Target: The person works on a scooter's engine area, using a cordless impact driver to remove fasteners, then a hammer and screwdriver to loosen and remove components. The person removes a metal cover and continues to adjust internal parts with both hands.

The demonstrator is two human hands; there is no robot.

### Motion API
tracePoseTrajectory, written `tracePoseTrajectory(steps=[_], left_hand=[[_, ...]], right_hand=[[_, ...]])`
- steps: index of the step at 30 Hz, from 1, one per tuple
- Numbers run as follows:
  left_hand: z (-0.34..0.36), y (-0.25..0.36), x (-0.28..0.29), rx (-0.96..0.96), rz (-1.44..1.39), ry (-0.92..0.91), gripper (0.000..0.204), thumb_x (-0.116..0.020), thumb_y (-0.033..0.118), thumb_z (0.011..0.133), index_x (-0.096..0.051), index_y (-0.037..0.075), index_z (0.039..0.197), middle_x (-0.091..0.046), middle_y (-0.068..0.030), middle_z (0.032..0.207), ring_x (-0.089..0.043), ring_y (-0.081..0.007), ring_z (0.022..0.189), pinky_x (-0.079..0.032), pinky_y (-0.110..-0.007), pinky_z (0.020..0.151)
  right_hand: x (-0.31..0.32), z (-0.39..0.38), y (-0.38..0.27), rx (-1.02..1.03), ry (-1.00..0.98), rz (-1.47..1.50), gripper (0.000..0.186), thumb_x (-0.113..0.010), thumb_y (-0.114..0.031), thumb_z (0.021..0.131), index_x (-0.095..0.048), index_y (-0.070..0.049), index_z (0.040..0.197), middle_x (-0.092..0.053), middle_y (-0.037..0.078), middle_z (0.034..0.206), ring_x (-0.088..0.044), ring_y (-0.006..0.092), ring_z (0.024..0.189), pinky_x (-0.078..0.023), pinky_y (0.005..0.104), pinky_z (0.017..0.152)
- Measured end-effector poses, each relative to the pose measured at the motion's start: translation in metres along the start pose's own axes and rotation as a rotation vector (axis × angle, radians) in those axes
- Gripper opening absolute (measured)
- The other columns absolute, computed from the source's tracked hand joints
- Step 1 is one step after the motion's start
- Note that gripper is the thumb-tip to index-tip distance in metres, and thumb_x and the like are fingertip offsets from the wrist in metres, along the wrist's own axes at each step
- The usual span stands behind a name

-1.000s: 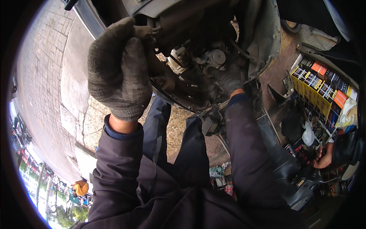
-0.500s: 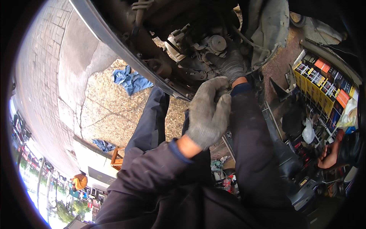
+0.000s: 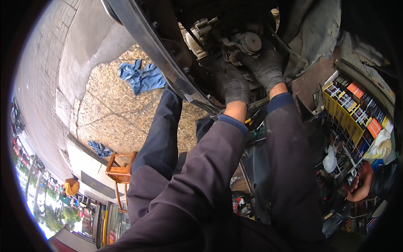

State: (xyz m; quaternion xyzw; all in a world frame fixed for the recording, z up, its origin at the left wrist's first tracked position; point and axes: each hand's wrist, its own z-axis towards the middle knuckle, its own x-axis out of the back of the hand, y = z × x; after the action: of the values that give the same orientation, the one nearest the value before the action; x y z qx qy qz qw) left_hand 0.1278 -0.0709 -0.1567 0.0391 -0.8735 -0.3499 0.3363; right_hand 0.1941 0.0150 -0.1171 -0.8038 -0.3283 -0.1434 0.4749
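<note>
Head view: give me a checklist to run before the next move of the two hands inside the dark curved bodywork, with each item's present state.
1. Gloves on: ok; the left hand in a grey knit glove and the right hand in a grey knit glove are both covered.
2. Round grey metal cap in sight: ok; its top is uncovered.
3. Left hand's grip: cannot tell; its fingertips are lost in shadow.
4. Right hand's grip: cannot tell; its contact is unclear.
5. Light at the fingertips: not ok; too dark to show detail.
6. Co-worker's bare hand clear of both gloves: ok; it is apart, at the right.
</note>
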Motion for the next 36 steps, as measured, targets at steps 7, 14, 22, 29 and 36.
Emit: tracePoseTrajectory(steps=[7,14,22,29,36], left_hand=[[0.016,-0.019,-0.016,0.017,-0.187,0.044,0.025,-0.047,0.013,0.093,-0.065,-0.003,0.103,-0.067,-0.0211,0.096,-0.064,-0.0308,0.086,-0.049,-0.037,0.076],[0.024,-0.035,-0.015,-0.394,0.171,-0.031,0.023,-0.048,0.010,0.093,-0.067,-0.001,0.102,-0.068,-0.0169,0.090,-0.066,-0.0244,0.083,-0.052,-0.038,0.073],[0.027,-0.012,-0.007,-0.129,-0.066,-0.072,0.023,-0.047,0.009,0.093,-0.066,-0.002,0.099,-0.067,-0.0226,0.090,-0.067,-0.0331,0.087,-0.052,-0.043,0.075],[0.026,-0.013,-0.004,-0.526,0.607,-0.228,0.025,-0.052,0.014,0.088,-0.068,0.000,0.102,-0.065,-0.0201,0.105,-0.061,-0.0397,0.098,-0.048,-0.044,0.076],[0.040,-0.006,-0.008,-0.329,0.467,-0.460,0.027,-0.050,0.010,0.086,-0.066,-0.001,0.106,-0.063,-0.0223,0.102,-0.060,-0.0374,0.095,-0.047,-0.046,0.078]], right_hand=[[-0.002,0.014,0.020,0.088,-0.058,-0.072,0.063,-0.080,-0.035,0.073,-0.057,-0.002,0.122,-0.065,0.015,0.119,-0.063,0.0264,0.110,-0.051,0.0362,0.094],[0.008,0.031,0.020,0.325,-0.100,-0.494,0.042,-0.068,-0.031,0.087,-0.061,-0.003,0.117,-0.069,0.012,0.108,-0.068,0.0225,0.100,-0.054,0.0346,0.086],[0.007,0.024,0.003,0.122,-0.018,-0.225,0.068,-0.076,-0.056,0.073,-0.066,-0.004,0.116,-0.071,0.016,0.104,-0.069,0.0286,0.096,-0.055,0.0400,0.087],[0.003,0.021,0.002,0.160,-0.033,-0.161,0.062,-0.078,-0.052,0.072,-0.068,-0.005,0.111,-0.072,0.016,0.103,-0.070,0.0277,0.097,-0.055,0.0399,0.087],[0.007,0.023,0.000,0.149,-0.039,-0.185,0.055,-0.075,-0.044,0.077,-0.065,-0.002,0.112,-0.071,0.015,0.102,-0.069,0.0273,0.096,-0.055,0.0381,0.086]])
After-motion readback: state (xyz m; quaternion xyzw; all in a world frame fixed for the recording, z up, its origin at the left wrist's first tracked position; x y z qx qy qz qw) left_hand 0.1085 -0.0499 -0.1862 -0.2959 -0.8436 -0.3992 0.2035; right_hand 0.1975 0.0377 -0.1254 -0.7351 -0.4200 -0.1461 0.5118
